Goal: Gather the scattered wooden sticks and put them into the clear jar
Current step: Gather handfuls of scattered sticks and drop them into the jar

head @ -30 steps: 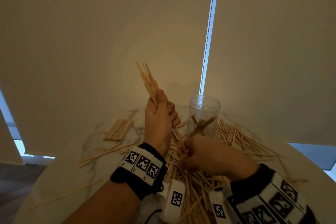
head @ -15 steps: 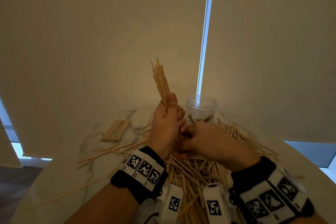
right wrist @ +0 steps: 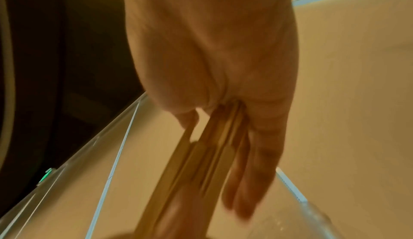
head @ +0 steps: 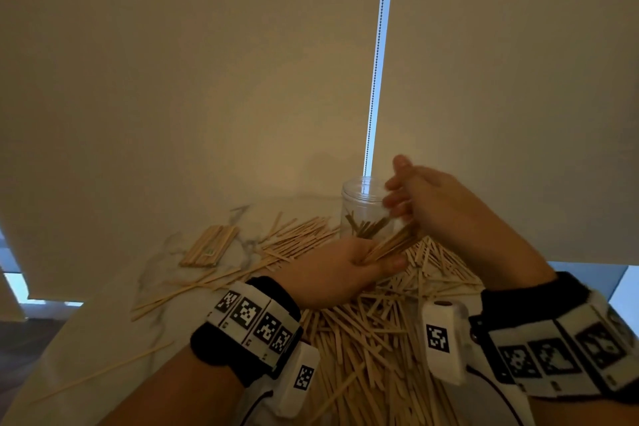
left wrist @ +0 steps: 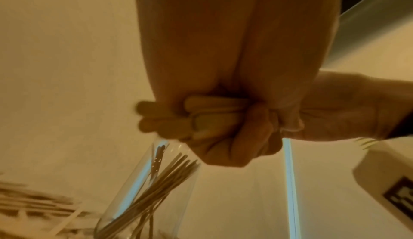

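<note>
A clear jar (head: 359,197) stands at the back of the table with a few sticks leaning inside; it also shows in the left wrist view (left wrist: 134,198). My left hand (head: 332,270) grips the lower end of a bundle of flat wooden sticks (head: 390,244), fingers curled round it (left wrist: 234,145). The bundle slants up to the right, in front of the jar. My right hand (head: 432,204) is at the bundle's upper end beside the jar's rim, blurred. Its fingers (right wrist: 257,172) lie straight along the sticks (right wrist: 196,172), thumb raised.
A big loose pile of sticks (head: 373,339) covers the marble table (head: 103,339) below both wrists. A neat flat stack (head: 211,245) lies at the back left, with long thin sticks (head: 193,287) near it. Roller blinds and a bead chain (head: 377,62) hang behind.
My left hand has brought the bundle down from upright to a low slant in front of the jar. My right hand has risen from the pile to the jar's rim.
</note>
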`<state>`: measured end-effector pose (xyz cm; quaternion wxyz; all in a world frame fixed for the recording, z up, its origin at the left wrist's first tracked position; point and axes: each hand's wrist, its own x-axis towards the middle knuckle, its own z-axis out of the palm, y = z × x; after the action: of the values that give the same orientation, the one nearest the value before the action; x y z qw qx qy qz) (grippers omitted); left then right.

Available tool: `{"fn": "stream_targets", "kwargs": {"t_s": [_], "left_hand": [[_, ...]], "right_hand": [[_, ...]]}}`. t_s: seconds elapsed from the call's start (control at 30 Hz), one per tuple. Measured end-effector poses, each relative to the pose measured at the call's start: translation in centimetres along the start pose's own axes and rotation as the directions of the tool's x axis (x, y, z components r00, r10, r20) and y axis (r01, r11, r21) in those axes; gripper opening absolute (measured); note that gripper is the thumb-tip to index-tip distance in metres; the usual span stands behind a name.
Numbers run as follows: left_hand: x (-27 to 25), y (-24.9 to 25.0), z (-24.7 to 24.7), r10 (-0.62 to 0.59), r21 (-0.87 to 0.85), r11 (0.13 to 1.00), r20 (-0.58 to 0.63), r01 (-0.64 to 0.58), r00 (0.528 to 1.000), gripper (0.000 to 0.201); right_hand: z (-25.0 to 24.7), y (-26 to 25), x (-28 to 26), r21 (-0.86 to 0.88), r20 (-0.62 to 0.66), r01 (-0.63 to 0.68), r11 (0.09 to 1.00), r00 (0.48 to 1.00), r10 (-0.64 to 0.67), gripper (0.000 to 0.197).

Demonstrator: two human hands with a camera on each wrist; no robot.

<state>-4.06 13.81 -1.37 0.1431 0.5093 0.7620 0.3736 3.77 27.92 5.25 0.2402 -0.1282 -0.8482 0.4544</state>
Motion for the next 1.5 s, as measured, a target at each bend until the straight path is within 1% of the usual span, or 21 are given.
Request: {"fn": "stream_targets", "kwargs": {"t_s": [0.07, 0.23, 0.3, 0.4, 0.43, 0.5, 0.57, 0.6, 0.67, 0.7, 0.77, 0.8, 0.83, 0.9, 0.97, 1.07, 1.17, 1.23, 1.33, 1.4, 1.5], "left_hand": [[0.0, 0.4, -0.1, 0.002, 0.103, 0.995, -0.014, -0.001, 1.0, 0.031], [-0.1, 0.9, -2.1, -0.007, 0.348, 0.937, -0.071, 0.031, 0.997, 0.025], [0.1, 1.4, -2.9, -0.029, 0.385, 0.921, -0.073, 0.055, 0.997, 0.011], [0.7, 1.7, -3.7, -0.07, 0.408, 0.908, -0.083, 0.098, 0.994, 0.029], [0.8, 1.9, -3.9, -0.068, 0.396, 0.913, -0.084, 0.096, 0.994, 0.029], [0.8, 2.3, -4.1, -0.047, 0.321, 0.945, -0.067, 0.067, 0.997, 0.027], [0.4, 2.3, -4.5, -0.059, 0.192, 0.979, -0.061, 0.07, 0.996, 0.038], [0.2, 2.3, -4.8, -0.067, 0.15, 0.986, -0.087, 0.08, 0.994, 0.045], [-0.2, 2.0, -5.8, -0.075, 0.155, 0.981, -0.233, 0.113, 0.969, 0.052], [-0.3, 1.7, -6.3, -0.092, 0.115, 0.983, -0.35, 0.14, 0.932, 0.056], [0.0, 0.8, -7.0, -0.202, -0.15, 0.978, -0.545, 0.143, 0.814, 0.059], [0.2, 0.4, -7.1, -0.291, -0.293, 0.946, -0.577, 0.14, 0.763, 0.06], [0.4, 0.3, -6.9, -0.381, -0.411, 0.899, -0.559, 0.152, 0.736, 0.062], [0.8, 0.3, -6.0, -0.497, -0.618, 0.771, -0.437, 0.151, 0.75, 0.063], [1.1, 1.0, -5.0, -0.503, -0.739, 0.666, -0.341, 0.104, 0.794, 0.054], [1.5, 1.4, -4.0, -0.437, -0.729, 0.683, -0.362, 0.042, 0.823, 0.042], [1.5, 0.7, -3.5, -0.39, -0.633, 0.772, -0.391, 0.064, 0.833, 0.04], [1.6, -0.2, -3.2, -0.385, -0.562, 0.823, -0.444, 0.084, 0.809, 0.043], [2.1, -1.5, -2.9, -0.45, -0.663, 0.748, -0.471, 0.032, 0.759, 0.038], [2.2, -1.9, -2.9, -0.487, -0.745, 0.667, -0.458, -0.022, 0.744, 0.032], [2.5, -2.0, -2.7, -0.443, -0.716, 0.695, -0.493, -0.06, 0.749, 0.035]], "right_hand": [[1.1, 0.0, -0.4, -0.088, 0.163, -0.047, 0.995, 0.985, 0.061, 0.055], [1.4, 0.8, -0.3, -0.334, 0.204, 0.083, 0.939, 0.979, -0.013, 0.053], [1.7, 1.1, -0.3, -0.452, 0.24, 0.165, 0.877, 0.969, -0.059, 0.056], [2.3, 0.9, -0.4, -0.517, 0.25, 0.257, 0.816, 0.958, -0.143, 0.059], [2.3, 0.9, -0.3, -0.536, 0.257, 0.299, 0.79, 0.949, -0.185, 0.056], [2.1, 0.9, 0.1, -0.579, 0.274, 0.37, 0.726, 0.927, -0.254, 0.047], [1.6, 1.1, 0.4, -0.592, 0.255, 0.369, 0.716, 0.929, -0.268, 0.048], [1.4, 1.3, 0.6, -0.602, 0.239, 0.366, 0.71, 0.931, -0.277, 0.049], [1.0, 1.7, 0.9, -0.597, 0.15, 0.319, 0.736, 0.946, -0.288, 0.054], [0.7, 1.8, 1.0, -0.582, 0.092, 0.286, 0.761, 0.953, -0.288, 0.057], [0.3, 2.1, 1.4, -0.544, -0.014, 0.238, 0.805, 0.956, -0.292, 0.06], [0.3, 2.1, 1.6, -0.523, -0.046, 0.226, 0.822, 0.955, -0.292, 0.06], [0.3, 2.1, 1.6, -0.506, -0.06, 0.226, 0.832, 0.954, -0.295, 0.06], [0.9, 2.0, 1.5, -0.491, -0.062, 0.244, 0.836, 0.948, -0.313, 0.059], [1.8, 2.0, 1.2, -0.505, -0.045, 0.263, 0.822, 0.943, -0.33, 0.057], [3.2, 2.6, 1.1, -0.611, -0.01, 0.263, 0.747, 0.941, -0.339, 0.054], [3.4, 3.1, 1.4, -0.568, -0.041, 0.227, 0.791, 0.952, -0.303, 0.058], [3.2, 3.2, 1.5, -0.484, -0.044, 0.271, 0.832, 0.942, -0.332, 0.056], [3.2, 3.2, 1.2, -0.37, 0.012, 0.405, 0.836, 0.902, -0.432, 0.048], [3.6, 3.3, 1.4, -0.438, 0.032, 0.482, 0.759, 0.852, -0.523, 0.047], [3.7, 3.5, 1.8, -0.586, -0.032, 0.462, 0.665, 0.807, -0.59, 0.05]]}}
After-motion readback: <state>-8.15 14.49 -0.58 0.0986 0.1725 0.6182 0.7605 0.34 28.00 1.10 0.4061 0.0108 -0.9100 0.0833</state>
